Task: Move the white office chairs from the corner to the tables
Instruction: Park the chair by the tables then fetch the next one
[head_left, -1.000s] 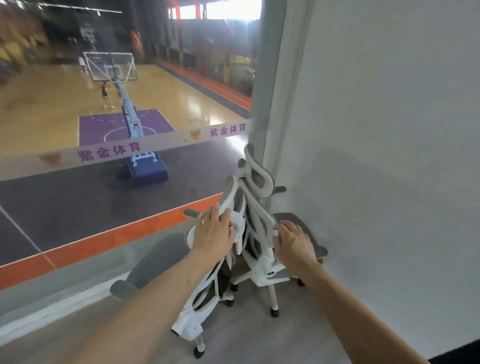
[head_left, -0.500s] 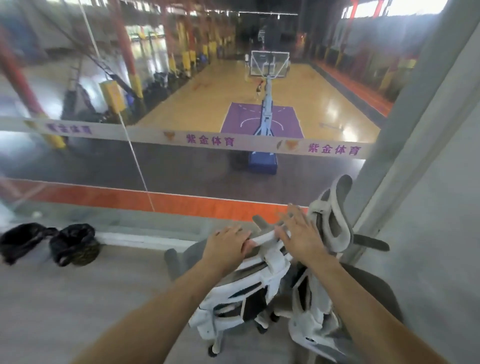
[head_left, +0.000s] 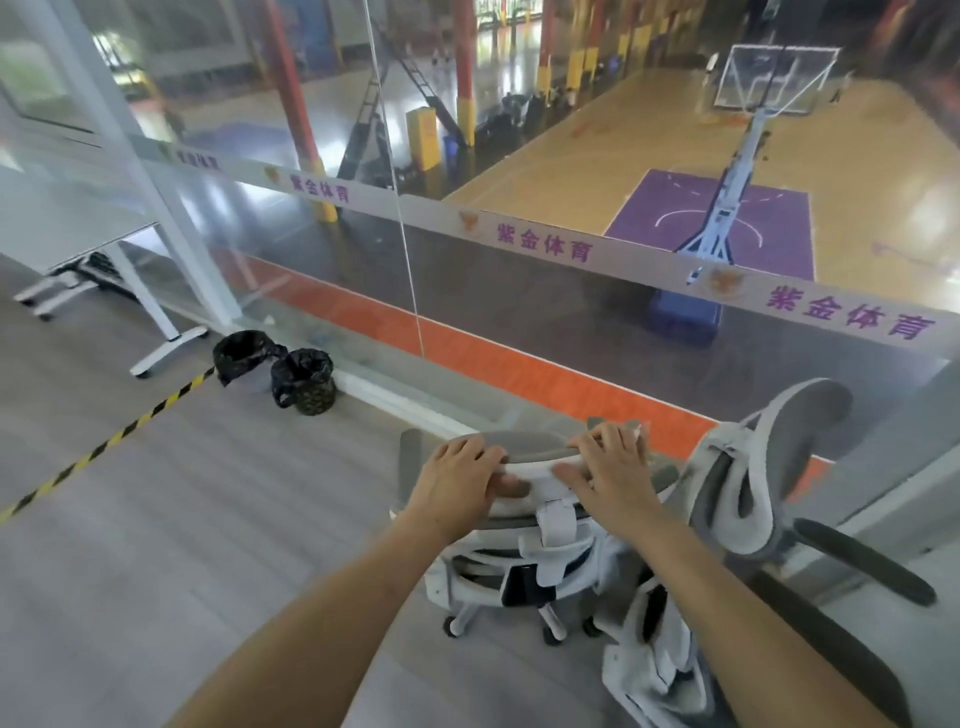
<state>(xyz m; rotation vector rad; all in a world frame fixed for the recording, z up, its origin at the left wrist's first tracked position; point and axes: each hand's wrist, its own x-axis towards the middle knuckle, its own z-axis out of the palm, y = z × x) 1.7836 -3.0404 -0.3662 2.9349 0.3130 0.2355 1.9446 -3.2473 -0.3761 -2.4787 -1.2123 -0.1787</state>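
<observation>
Your left hand (head_left: 457, 480) and right hand (head_left: 610, 475) both hold a curled grip on the headrest of the white mesh-backed office chair (head_left: 524, 540), beside the second white chair (head_left: 737, 499) by the glass wall (head_left: 519, 322). Neither has reached the white-legged table (head_left: 93, 244) far left; nearly everything remains.

Second chair (head_left: 737, 499) right of gripped chair (head_left: 524, 551)

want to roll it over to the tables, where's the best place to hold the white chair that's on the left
Take the white chair by the headrest at its top, coming from behind the backrest. That curved bar is the highest part and wide enough for two hands. Both the left hand and right hand already have a grip there, fingers curled over its top edge, likely enough to steer it on its casters.
</observation>
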